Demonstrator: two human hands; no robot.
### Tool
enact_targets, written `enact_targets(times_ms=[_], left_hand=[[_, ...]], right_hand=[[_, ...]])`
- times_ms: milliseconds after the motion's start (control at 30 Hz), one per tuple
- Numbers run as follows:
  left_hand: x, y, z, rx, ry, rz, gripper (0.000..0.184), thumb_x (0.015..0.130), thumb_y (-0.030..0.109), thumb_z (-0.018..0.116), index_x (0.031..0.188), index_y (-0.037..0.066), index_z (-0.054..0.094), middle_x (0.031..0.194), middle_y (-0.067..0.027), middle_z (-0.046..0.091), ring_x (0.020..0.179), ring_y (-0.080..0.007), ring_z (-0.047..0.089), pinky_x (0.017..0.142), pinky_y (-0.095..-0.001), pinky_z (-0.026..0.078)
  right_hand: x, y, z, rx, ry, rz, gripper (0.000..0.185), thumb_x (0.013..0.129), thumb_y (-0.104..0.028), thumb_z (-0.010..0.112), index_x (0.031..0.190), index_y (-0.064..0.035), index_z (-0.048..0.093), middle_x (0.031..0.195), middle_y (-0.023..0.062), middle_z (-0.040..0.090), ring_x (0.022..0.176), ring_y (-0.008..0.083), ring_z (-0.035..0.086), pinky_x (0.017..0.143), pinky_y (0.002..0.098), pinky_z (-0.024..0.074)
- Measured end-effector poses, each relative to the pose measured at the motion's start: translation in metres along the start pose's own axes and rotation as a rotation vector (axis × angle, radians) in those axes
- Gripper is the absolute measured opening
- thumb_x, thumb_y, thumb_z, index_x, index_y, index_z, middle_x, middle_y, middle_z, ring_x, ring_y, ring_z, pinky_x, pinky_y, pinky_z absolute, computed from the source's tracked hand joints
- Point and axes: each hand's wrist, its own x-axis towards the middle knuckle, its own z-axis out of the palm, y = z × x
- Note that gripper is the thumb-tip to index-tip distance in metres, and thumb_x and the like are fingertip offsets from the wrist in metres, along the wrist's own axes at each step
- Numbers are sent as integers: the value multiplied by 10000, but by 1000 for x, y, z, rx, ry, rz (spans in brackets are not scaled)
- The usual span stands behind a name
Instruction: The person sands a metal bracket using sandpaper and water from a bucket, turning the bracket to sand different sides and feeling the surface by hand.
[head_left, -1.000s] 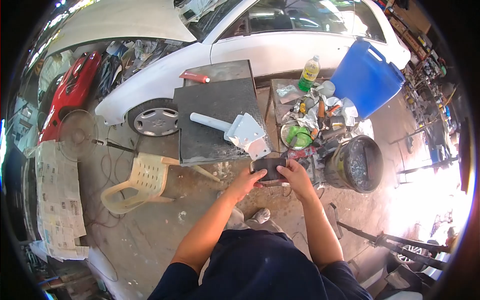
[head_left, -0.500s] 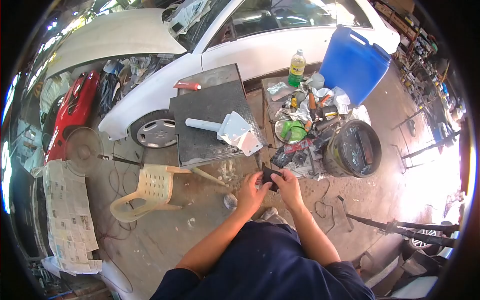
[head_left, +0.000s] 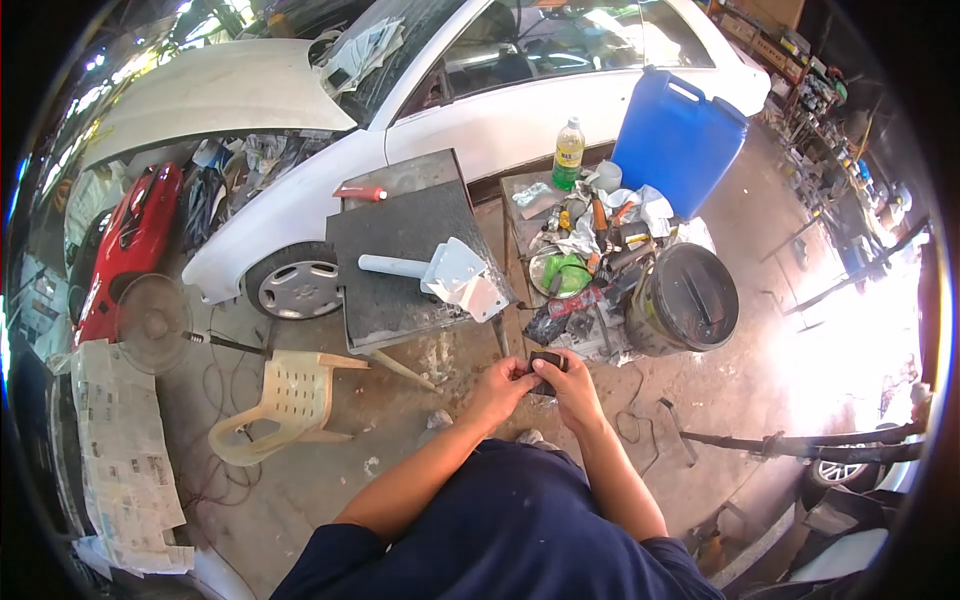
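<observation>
Both my hands are in front of my body, close together. My left hand (head_left: 499, 388) pinches one side of a small, dark, folded sheet that looks like sandpaper (head_left: 546, 357). My right hand (head_left: 573, 388) grips its other side, thumb on top. Part of the sheet is hidden under my fingers. Beyond them, a pale grey-white bracket with a tube (head_left: 445, 272) lies on a black-topped table (head_left: 385, 295). A red tube (head_left: 360, 192) rests near that table's far edge.
On the right, a cluttered low table holds tools, rags and a green-liquid bottle (head_left: 568, 155). A dark bucket (head_left: 685, 300) and blue jerrycan (head_left: 675, 140) stand there. A cream plastic chair (head_left: 290, 395) is at left. Behind is a white car (head_left: 430, 130). Cables cross the floor.
The view has shifted, so the surroundings sit slightly left and lower. My hands have turned the dark sheet, which now shows a smaller, more folded face between my fingers.
</observation>
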Motion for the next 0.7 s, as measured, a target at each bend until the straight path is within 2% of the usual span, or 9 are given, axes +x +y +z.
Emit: enact_targets(times_ms=[133,167,267,300,433,467,533,633,700], left_hand=[[4,5,-17,68,-53,55,176,999,156,726,1103,23,677,999,-24,694,880,-96,620,778,-270,504],[4,5,-22,140,16,149,190,990,155,733,1115,24,677,999,-37,691,862,-110,621,757,-278,503],[-10,25,-44,324,224,418,228,972,154,741,1149,29,670,1007,-69,677,834,-150,628,714,-305,505],[-13,41,-62,370,286,507,232,972,155,735,1157,33,665,1014,-74,669,842,-163,633,712,-318,508],[34,94,-146,558,539,807,165,987,123,686,1126,45,645,926,-84,618,815,-251,625,737,-397,515],[60,104,-164,587,586,883,147,987,110,678,1113,46,640,903,-90,604,803,-285,619,745,-419,513],[109,117,-193,733,534,886,134,1001,127,649,1117,60,646,982,-132,664,909,-342,656,815,-456,527],[169,101,-211,858,395,683,240,1040,258,585,1184,80,658,1005,-154,735,970,-351,707,850,-473,547],[172,101,-209,932,352,524,272,1045,312,551,1146,89,667,943,-158,753,913,-374,726,815,-498,559]], right_hand=[[10,15,11,31,65,-27,271,963,-179,767,1142,9,690,990,45,722,929,134,659,836,292,526],[14,19,15,-2,94,-44,270,963,-194,764,1132,5,698,977,51,729,925,138,663,836,298,528],[34,5,40,-598,234,-69,341,954,-254,755,1176,-4,689,980,123,748,917,181,694,836,326,532],[42,3,49,-747,236,-122,383,945,-291,735,1201,-14,671,1020,199,751,943,290,729,855,387,540],[84,7,83,-1078,300,-161,355,964,-288,699,1208,-36,647,1066,217,744,1050,445,688,885,505,529],[93,4,93,-1156,321,-157,343,969,-284,692,1207,-41,645,1079,216,738,1059,443,685,885,514,528],[106,0,113,-1315,367,-150,320,981,-276,679,1203,-49,643,1106,214,726,1078,439,680,886,530,526],[115,12,124,-1399,383,-208,300,991,-275,658,1195,-57,633,1200,220,693,1097,449,669,906,552,522],[119,15,129,-1460,422,-161,322,992,-294,651,1214,-62,627,1218,216,690,1101,452,667,912,557,520]])
